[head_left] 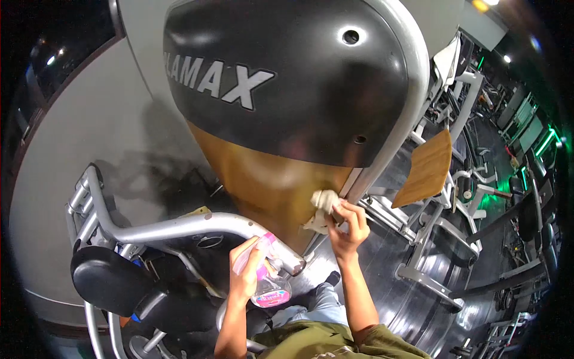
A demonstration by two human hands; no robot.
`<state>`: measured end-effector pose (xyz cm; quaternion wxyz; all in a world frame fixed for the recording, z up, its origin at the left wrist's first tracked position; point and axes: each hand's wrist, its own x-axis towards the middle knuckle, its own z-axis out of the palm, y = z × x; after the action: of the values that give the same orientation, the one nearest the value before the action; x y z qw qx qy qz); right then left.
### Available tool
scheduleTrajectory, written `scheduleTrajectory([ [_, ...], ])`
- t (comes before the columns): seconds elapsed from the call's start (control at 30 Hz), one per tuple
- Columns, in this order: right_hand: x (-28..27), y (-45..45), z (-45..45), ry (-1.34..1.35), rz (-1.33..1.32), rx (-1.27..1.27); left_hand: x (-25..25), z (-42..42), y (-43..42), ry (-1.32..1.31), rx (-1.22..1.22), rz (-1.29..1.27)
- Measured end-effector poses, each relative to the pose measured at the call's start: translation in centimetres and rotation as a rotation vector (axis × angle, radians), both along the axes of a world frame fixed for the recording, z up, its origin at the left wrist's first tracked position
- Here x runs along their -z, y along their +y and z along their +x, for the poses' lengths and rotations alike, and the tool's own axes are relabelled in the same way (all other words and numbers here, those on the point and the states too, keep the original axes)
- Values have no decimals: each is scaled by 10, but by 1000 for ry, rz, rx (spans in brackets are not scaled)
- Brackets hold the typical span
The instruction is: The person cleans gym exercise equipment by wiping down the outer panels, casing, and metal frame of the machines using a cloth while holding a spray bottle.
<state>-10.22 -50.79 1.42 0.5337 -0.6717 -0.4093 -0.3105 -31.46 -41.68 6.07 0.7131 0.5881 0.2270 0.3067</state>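
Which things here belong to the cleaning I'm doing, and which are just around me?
In use, apparently:
- spray bottle, in your left hand
- pale cloth, in your right hand
- machine housing with "MAX" lettering, by the cloth

Just around:
- black pad, lower left
- tan panel, right
- white towel, upper right

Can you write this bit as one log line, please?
left hand: holds spray bottle | right hand: holds pale cloth | pale cloth: by brown panel | brown panel: below black cover

Gym machines stand on a glossy dark floor point(382, 272) beside a grey wall point(66, 197); green lights point(544, 142), perhaps strips, glow.
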Motion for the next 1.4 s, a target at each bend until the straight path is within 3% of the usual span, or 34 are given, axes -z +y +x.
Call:
scheduleTrajectory([
  [0.13,68,-4,-1,48,-172,-34,1,4,-2,44,10,21],
  [0.23,135,-12,-11,243,-352,-9,10,4,-1,57,15,2],
  [0.37,149,-13,-13,321,-379,-16,14,10,-3,102,39,-13],
  [0.6,67,-4,-8,162,-33,13,23,16,-8,158,69,23],
  [0.73,100,-2,-8,149,-24,11,27,17,-8,157,77,15],
  [0.93,213,-6,-25,591,-305,50,31,23,-12,217,99,10],
  [1.07,212,-6,-27,585,-405,79,36,25,-13,241,122,8],
  [1.13,193,-7,-27,588,-357,62,38,26,-14,237,138,49],
  [1.3,111,9,-24,304,-57,-24,34,29,-15,300,154,83],
  [1.4,118,12,-25,292,-52,-51,37,27,-13,346,167,88],
])
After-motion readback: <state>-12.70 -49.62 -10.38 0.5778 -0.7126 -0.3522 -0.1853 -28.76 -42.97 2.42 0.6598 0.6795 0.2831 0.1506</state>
